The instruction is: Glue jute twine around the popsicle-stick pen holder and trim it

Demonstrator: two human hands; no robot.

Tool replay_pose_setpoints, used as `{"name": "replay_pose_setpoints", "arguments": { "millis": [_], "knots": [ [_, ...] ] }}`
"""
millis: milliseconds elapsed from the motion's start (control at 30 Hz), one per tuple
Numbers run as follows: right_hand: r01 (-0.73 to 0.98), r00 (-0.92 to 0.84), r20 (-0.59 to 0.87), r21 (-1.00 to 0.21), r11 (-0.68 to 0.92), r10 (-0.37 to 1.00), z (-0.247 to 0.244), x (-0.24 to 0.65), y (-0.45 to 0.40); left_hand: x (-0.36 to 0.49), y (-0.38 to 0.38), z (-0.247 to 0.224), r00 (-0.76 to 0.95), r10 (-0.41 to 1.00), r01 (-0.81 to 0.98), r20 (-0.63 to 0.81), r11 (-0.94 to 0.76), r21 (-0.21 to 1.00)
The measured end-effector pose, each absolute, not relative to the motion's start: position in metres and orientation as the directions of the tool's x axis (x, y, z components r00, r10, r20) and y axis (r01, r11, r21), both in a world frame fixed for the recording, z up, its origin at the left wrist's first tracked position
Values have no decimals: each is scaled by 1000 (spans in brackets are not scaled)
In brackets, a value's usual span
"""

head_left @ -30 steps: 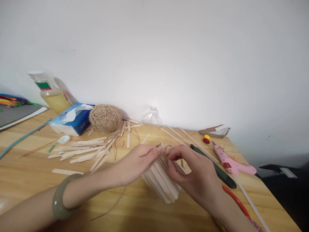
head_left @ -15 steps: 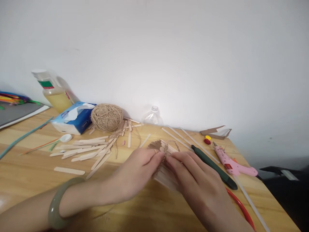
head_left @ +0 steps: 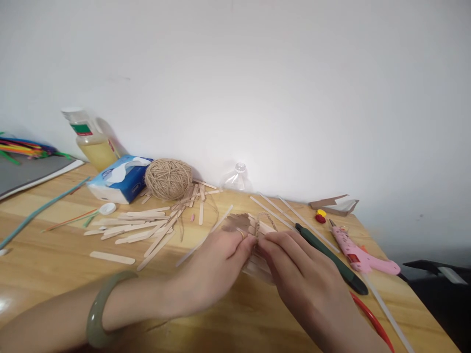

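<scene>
Left fingers (head_left: 246, 248), right fingers (head_left: 274, 246) in a pinch on twine (head_left: 257, 228), stick cylinder (head_left: 236, 223) between them.

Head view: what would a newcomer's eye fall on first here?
Probably the left hand and right hand, close together near the middle, holding the stick-sided piece where a braided cord runs. Next, likely the pink glue gun near the right edge of the table, then the big twine ball at the back left, beside the blue tissue box.
</scene>
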State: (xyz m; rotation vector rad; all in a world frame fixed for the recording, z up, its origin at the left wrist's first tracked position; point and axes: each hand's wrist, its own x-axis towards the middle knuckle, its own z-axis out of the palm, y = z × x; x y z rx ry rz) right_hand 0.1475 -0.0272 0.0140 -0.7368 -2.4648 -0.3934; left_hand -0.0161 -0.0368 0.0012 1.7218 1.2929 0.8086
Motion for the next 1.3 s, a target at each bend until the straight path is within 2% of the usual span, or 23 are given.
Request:
{"name": "replay_pose_setpoints", "arguments": {
  "millis": [233, 433, 667, 767, 933, 1167, 1300],
  "knots": [
    [586, -698, 555, 80, 806, 452, 9, 148, -24, -16, -38, -4, 247, 969, 474, 14, -133, 870],
    [618, -683, 581, 138, 774, 442, 10, 145, -25, -17, -38, -2, 298, 952, 456, 73, -209, 865],
    [690, -624, 653, 202, 695, 429, 15, 156, -16, -20, -39, 3, 310, 951, 386, 4, -130, 913],
    [775, -498, 722, 124, 619, 479, 27, 163, -15, -22, -40, 7, 311, 950, 348, -20, -94, 933],
    [758, -367, 749, -103, 645, 551, 45, 164, -25, -22, -41, 12, 369, 929, 250, -24, -74, 965],
    [634, -501, 644, -181, 752, 578, 45, 170, -22, -22, -40, 16, 414, 910, 148, 24, -93, 985],
    [580, -597, 594, -145, 802, 540, 38, 171, -18, -23, -40, 18, 434, 900, 66, 30, -66, 996]
  ]
}}
